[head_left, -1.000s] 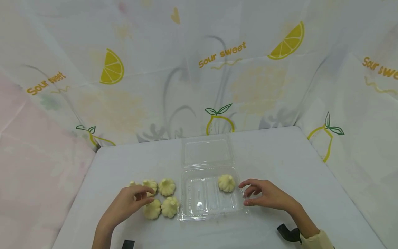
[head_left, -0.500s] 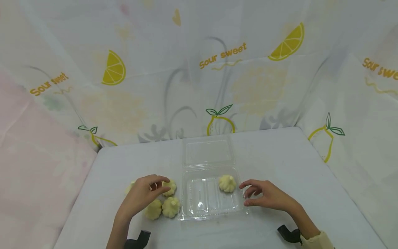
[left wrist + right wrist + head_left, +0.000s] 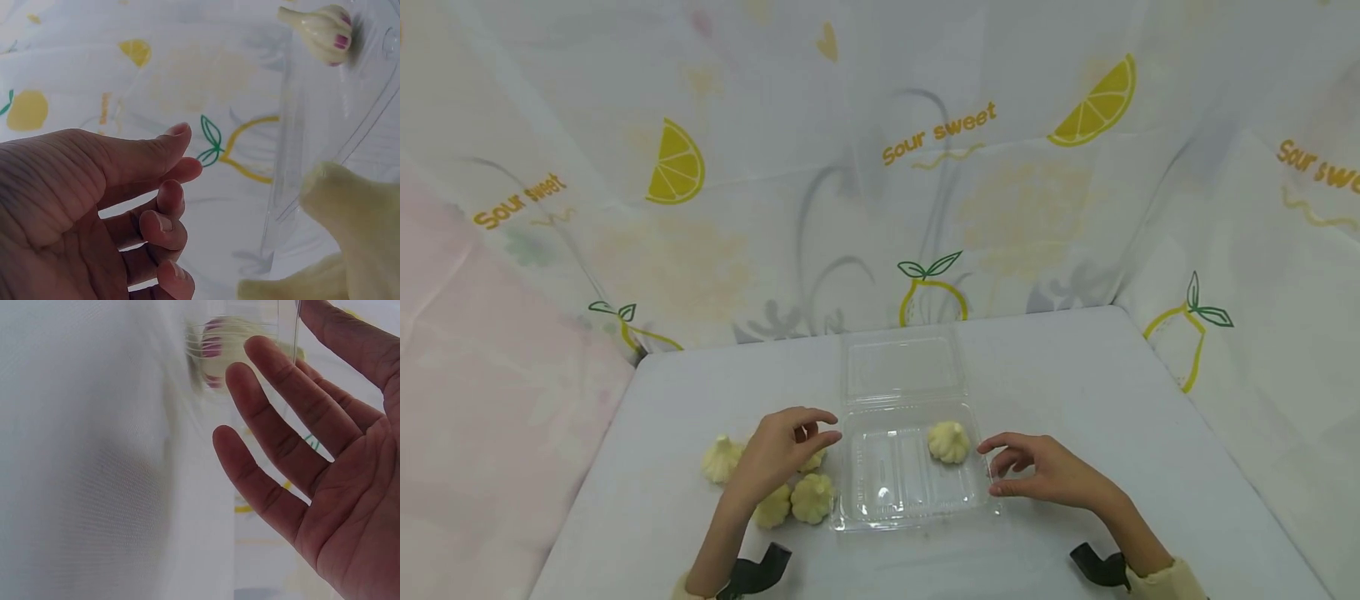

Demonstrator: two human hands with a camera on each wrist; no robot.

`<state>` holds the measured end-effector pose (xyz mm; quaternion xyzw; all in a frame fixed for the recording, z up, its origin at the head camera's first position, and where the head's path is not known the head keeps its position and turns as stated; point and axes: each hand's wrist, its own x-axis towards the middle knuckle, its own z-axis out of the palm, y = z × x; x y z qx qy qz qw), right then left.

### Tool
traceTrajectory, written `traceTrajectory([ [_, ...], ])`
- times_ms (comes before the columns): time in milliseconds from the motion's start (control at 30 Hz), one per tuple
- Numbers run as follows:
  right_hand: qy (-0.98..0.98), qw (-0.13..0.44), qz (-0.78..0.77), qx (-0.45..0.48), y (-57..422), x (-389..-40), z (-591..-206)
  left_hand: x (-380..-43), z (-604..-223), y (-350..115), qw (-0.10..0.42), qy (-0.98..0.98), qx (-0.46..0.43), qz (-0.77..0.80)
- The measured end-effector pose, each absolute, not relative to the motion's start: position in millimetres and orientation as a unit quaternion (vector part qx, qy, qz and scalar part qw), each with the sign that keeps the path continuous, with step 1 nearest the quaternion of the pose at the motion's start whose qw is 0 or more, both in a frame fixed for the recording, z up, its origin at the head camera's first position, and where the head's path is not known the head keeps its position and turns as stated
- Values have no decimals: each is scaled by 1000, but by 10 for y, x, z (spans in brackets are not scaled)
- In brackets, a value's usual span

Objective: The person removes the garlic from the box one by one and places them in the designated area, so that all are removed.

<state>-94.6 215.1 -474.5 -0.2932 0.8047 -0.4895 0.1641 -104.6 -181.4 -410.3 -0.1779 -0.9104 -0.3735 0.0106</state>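
A garlic bulb (image 3: 949,442) sits in the right part of a clear plastic container (image 3: 887,523); the left wrist view shows purple patches on this bulb (image 3: 325,34). My left hand (image 3: 781,450) is over the table by the container's left rim, thumb and index finger close together, other fingers loosely curled, nothing held. Beneath and beside it lie several more garlic bulbs (image 3: 812,498), some partly hidden by the hand. My right hand (image 3: 1041,475) stays at the container's right rim with relaxed fingers (image 3: 269,431); whether they touch it, I cannot tell.
The container's clear lid (image 3: 904,367) lies folded back behind it. A printed cloth (image 3: 850,208) with lemons hangs around the white table (image 3: 1045,383). A black strap piece (image 3: 760,571) sticks out at the left wrist, another (image 3: 1097,565) at the right.
My left hand has moved right and slightly away from me, from over the bulbs toward the container, uncovering the leftmost bulb. The right hand and the bulb in the container have stayed put.
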Motion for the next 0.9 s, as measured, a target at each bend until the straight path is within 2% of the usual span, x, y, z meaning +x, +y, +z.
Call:
traceTrajectory([
  [900,805,158,-490,-295,2154,-949,-4723,-1203,-4233,-1158,5,-888,-147,-435],
])
